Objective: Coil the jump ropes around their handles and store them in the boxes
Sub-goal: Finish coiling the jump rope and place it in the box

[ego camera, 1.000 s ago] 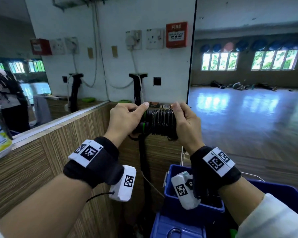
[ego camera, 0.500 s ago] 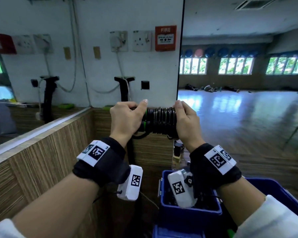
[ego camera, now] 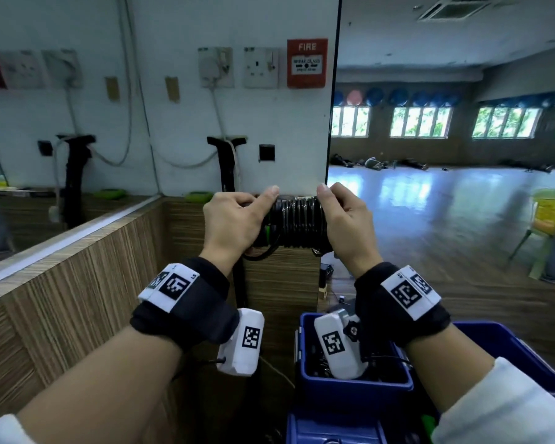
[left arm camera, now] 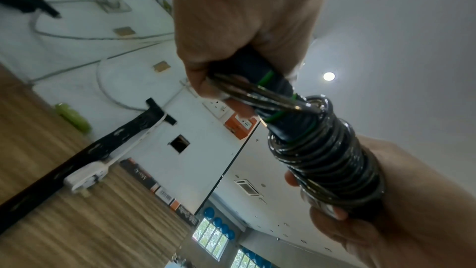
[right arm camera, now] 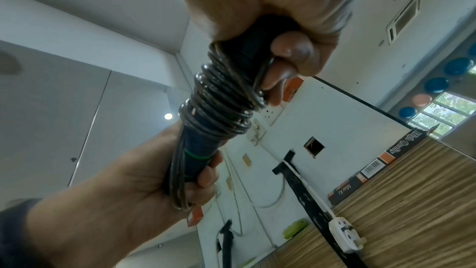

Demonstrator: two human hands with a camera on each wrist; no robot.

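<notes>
I hold the coiled jump rope [ego camera: 297,222] level at chest height, between my two hands and in front of a white wall corner. My left hand [ego camera: 234,224] clenches the left end of the bundle, fingers curled round the black handles [left arm camera: 270,83] where green rings show, thumb stretched along the top toward the coils. In the left wrist view, a few loose strands of rope [left arm camera: 260,95] run under that hand's fingers [left arm camera: 206,87] beside the handle. My right hand [ego camera: 346,225] grasps the right end, thumb up on top and fingers wrapped beneath; the right wrist view shows its fingertips [right arm camera: 292,48] pressed against the last turns of the coil [right arm camera: 221,97]. The black rope lies wound in tight side-by-side turns round the handles, filling the span between my two hands, and a short loop [ego camera: 263,254] hangs under the left hand.

Below my right wrist stands a blue box [ego camera: 353,387], open at the top, with dark contents I cannot make out; the bundle is well above it and apart from it. A second blue box edge [ego camera: 510,350] shows to the right, under my right forearm. A wood-grain counter [ego camera: 77,283] runs along my left. On the wall behind the rope sit a red fire alarm [ego camera: 306,63] and a white socket [ego camera: 261,67].
</notes>
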